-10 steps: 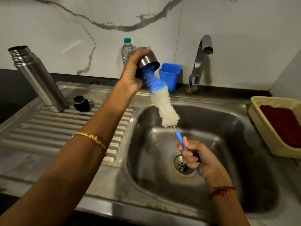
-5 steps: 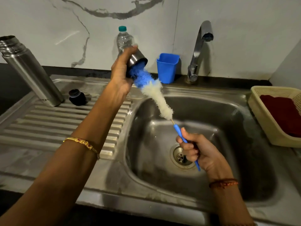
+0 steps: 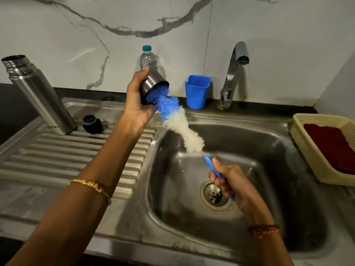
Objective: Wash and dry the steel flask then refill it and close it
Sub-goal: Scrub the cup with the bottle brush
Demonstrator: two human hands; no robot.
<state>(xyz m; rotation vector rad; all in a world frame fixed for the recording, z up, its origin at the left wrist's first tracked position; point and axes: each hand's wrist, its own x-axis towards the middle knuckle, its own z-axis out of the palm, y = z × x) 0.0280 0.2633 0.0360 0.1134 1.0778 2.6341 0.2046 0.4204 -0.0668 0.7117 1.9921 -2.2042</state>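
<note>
My left hand [image 3: 137, 105] grips the flask's steel cup lid [image 3: 152, 84], tilted with its mouth toward the sink. A bottle brush [image 3: 180, 123] with blue and white bristles has its blue tip inside the cup. My right hand [image 3: 229, 182] holds the brush's blue handle over the basin. The open steel flask [image 3: 41, 97] stands upright on the draining board at the left. Its black stopper [image 3: 92, 121] sits beside it.
The steel sink basin [image 3: 259, 150] has a drain under my right hand. The tap [image 3: 233, 73] is at the back, with no water running. A blue plastic cup [image 3: 196, 91] and a clear water bottle [image 3: 148, 58] stand by the wall. A cream basket [image 3: 305, 143] holding a red cloth sits at the right.
The blue bristle tip has stayed in the cup while the brush shifted slightly within it. Both hands keep their grips above the sink's left edge.
</note>
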